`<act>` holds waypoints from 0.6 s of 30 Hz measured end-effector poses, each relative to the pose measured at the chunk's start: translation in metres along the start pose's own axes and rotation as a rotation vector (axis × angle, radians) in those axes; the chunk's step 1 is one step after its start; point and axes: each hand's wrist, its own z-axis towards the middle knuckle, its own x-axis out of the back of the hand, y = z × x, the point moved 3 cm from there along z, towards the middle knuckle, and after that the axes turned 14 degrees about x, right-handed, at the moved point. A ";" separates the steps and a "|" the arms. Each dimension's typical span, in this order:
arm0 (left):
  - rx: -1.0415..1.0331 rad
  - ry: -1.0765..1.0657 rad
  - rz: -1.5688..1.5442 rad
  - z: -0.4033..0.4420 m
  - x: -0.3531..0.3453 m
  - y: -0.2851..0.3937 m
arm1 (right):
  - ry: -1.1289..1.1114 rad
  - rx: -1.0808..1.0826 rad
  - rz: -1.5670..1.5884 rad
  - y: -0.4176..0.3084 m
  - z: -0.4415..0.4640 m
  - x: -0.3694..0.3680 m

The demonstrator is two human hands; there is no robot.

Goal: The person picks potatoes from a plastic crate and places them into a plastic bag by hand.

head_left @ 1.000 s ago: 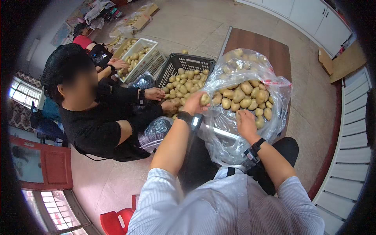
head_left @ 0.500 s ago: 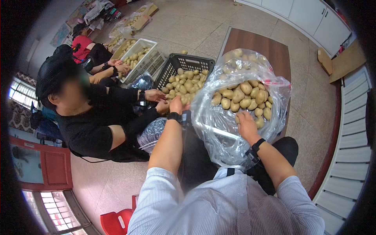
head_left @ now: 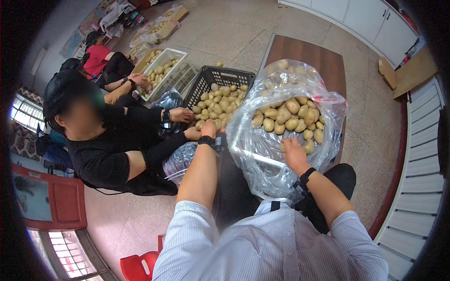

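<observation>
The clear plastic bag (head_left: 262, 172) gapes beside the black crate (head_left: 225, 75); the bag's potato pile (head_left: 291, 114) points various ways. You have your left hand (head_left: 209, 128) at the crate, fingers hidden, grip uncertain; your right hand's (head_left: 294, 153) fingers clamp one potato (head_left: 282, 146) inside the bag, long axis obscured.

A bag (head_left: 240, 129) sits open on the bench (head_left: 307, 49), potatoes (head_left: 291, 112) inside. At the bag's near side, the right grip (head_left: 294, 153) pinches a potato (head_left: 282, 146). Left of the bag, the left grip (head_left: 209, 129) is at a black crate (head_left: 225, 73) of potatoes, beside a co-worker (head_left: 101, 159); a white crate (head_left: 186, 78) stands farther left.
</observation>
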 end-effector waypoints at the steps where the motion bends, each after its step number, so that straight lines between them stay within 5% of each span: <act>1: -0.032 0.008 0.016 0.003 -0.005 -0.002 | -0.011 -0.003 0.011 0.000 0.000 0.000; 11: -0.058 -0.058 0.044 -0.004 0.003 0.001 | -0.095 -0.063 0.105 0.002 -0.003 0.000; 18: -0.107 0.099 -0.165 0.015 -0.019 -0.005 | 0.079 -0.164 0.525 0.021 -0.005 -0.024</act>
